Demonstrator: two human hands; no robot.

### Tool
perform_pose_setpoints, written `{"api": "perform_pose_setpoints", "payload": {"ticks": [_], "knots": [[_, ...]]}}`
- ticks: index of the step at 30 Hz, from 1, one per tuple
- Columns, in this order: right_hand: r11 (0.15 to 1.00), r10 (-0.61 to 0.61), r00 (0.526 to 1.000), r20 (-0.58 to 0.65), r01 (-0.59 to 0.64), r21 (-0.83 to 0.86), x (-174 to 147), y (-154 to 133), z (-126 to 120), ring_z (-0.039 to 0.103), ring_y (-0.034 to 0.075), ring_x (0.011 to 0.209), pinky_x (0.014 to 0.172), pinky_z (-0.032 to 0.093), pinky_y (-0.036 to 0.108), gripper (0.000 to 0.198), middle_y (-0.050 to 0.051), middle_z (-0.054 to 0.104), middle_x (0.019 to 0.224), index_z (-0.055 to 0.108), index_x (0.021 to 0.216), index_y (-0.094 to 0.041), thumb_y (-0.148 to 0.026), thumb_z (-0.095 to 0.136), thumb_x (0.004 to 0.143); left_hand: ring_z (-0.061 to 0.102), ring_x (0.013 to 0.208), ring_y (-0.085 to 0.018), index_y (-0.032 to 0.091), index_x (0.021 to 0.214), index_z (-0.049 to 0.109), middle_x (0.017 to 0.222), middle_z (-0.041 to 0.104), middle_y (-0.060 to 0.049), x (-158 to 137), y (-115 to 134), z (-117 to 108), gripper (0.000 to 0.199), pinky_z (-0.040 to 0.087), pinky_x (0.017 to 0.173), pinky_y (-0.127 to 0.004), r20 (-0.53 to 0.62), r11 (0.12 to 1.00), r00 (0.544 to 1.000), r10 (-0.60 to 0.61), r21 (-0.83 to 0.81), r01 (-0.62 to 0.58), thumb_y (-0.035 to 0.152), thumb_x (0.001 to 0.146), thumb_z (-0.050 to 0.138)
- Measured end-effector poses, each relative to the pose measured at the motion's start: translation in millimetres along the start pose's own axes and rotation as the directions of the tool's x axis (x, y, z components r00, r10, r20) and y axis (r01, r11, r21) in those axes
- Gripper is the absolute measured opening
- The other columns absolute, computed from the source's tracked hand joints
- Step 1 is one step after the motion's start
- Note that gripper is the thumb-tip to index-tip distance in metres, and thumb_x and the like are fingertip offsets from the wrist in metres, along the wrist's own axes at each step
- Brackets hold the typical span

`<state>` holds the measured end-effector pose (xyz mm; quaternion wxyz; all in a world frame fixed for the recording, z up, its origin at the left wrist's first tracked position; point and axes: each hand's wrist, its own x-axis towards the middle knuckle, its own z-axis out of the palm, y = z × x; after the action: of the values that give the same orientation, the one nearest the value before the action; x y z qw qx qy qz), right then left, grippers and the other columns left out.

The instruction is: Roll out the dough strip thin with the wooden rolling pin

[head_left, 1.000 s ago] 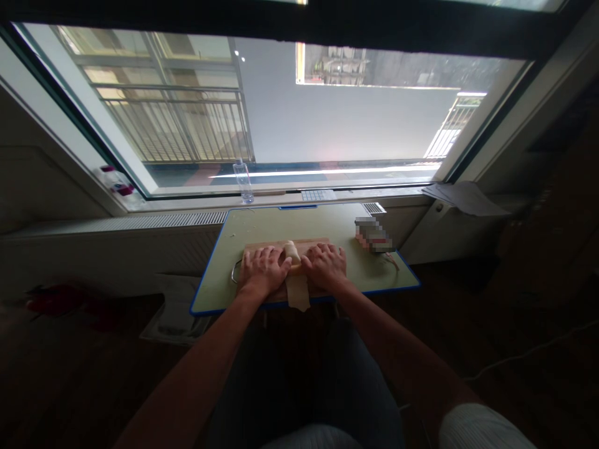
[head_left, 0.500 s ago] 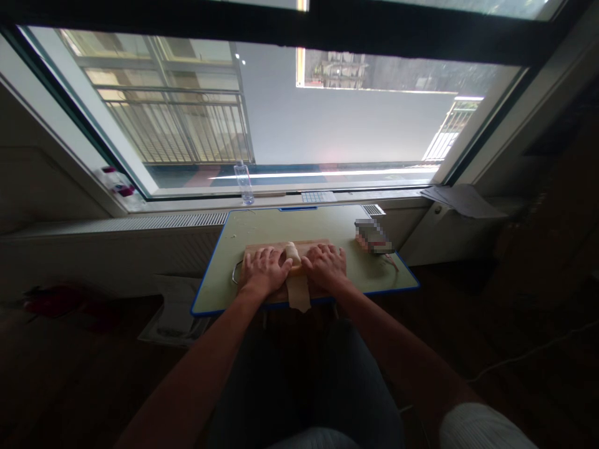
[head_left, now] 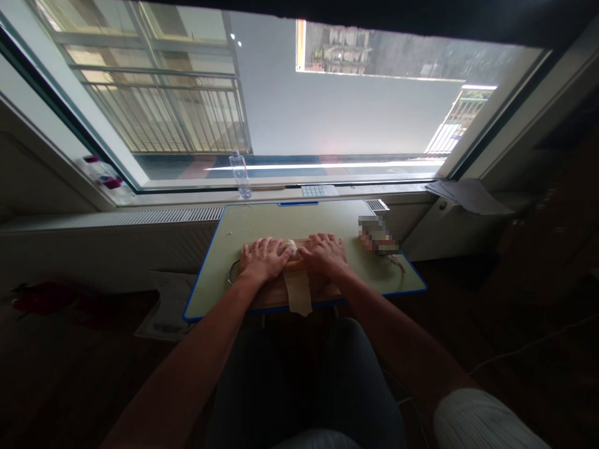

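Note:
A wooden rolling pin (head_left: 294, 266) lies across a wooden cutting board (head_left: 271, 296), showing only between my hands. My left hand (head_left: 264, 257) presses over its left part, fingers pointing forward. Over the right part lies my right hand (head_left: 324, 254), its thumb close to the left one. Beyond the pin, a pale roll of dough (head_left: 291, 246) shows between the thumbs. On the near side, a flat strip of dough (head_left: 298, 293) runs over the board's edge and hangs past the table's front. The pin's ends are hidden under my hands.
The board rests on a small green table (head_left: 210, 274) with blue edging. A blurred-out object (head_left: 378, 236) lies at its right. White crumbs (head_left: 229, 232) dot the far left. A clear bottle (head_left: 240, 178) stands on the windowsill, with papers (head_left: 470, 196) at right.
My hands and the rolling pin have shifted slightly forward over the dough roll, so less of the roll shows. The view has tilted down a little.

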<state>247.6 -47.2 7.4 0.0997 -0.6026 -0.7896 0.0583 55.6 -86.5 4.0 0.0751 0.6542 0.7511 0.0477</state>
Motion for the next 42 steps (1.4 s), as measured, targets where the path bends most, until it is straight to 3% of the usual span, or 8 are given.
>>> {"api": "perform_pose_setpoints", "payload": {"ticks": [9,14,22,32,42], "knots": [[1.000,0.013,1.000,0.025,-0.013,0.014,9,-1,-3,0.051,0.036,0.143,0.120,0.034,0.055,0.065,0.013,0.063,0.156,0.064,0.150,-0.025,-0.068,0.048,0.102,0.049,0.150,-0.036,0.033,0.155,0.058,0.164,0.057,-0.011,9,-3,1,0.079,0.032,0.125,-0.063,-0.045,0.999,0.998,0.035,-0.009,-0.035,0.079,0.103,0.020],[1.000,-0.011,0.997,0.079,0.013,-0.015,13,-1,-7,0.055,0.037,0.139,0.115,0.038,0.055,0.059,0.016,0.067,0.148,0.067,0.144,-0.025,-0.064,0.048,0.103,0.061,0.134,-0.036,0.030,0.136,0.070,0.144,0.071,-0.014,12,-3,0,0.071,0.039,0.117,-0.059,-0.117,0.999,0.992,0.046,0.023,-0.044,0.075,0.105,0.024],[1.000,-0.006,0.992,0.128,0.008,-0.010,22,-3,-10,0.055,0.037,0.136,0.113,0.038,0.054,0.054,0.017,0.070,0.144,0.073,0.133,-0.021,-0.057,0.046,0.102,0.064,0.124,-0.036,0.027,0.117,0.075,0.130,0.075,-0.015,20,-4,0,0.060,0.042,0.112,-0.058,-0.163,0.999,0.985,0.049,0.029,-0.045,0.067,0.105,0.032],[1.000,-0.005,0.995,0.102,0.004,0.010,34,-3,-10,0.058,0.037,0.131,0.112,0.039,0.051,0.050,0.016,0.074,0.135,0.078,0.124,-0.021,-0.055,0.049,0.100,0.065,0.124,-0.035,0.026,0.110,0.078,0.125,0.078,-0.013,27,-3,-3,0.056,0.042,0.113,-0.055,-0.160,1.000,0.987,0.024,0.007,-0.023,0.064,0.104,0.037],[1.000,-0.012,0.994,0.109,0.012,-0.001,24,-2,-8,0.058,0.037,0.131,0.109,0.039,0.050,0.052,0.016,0.072,0.139,0.074,0.130,-0.022,-0.056,0.047,0.101,0.062,0.129,-0.035,0.029,0.124,0.075,0.137,0.073,-0.011,19,0,-3,0.054,0.039,0.117,-0.057,-0.128,0.999,0.991,0.028,0.031,-0.024,0.062,0.105,0.036]]}}
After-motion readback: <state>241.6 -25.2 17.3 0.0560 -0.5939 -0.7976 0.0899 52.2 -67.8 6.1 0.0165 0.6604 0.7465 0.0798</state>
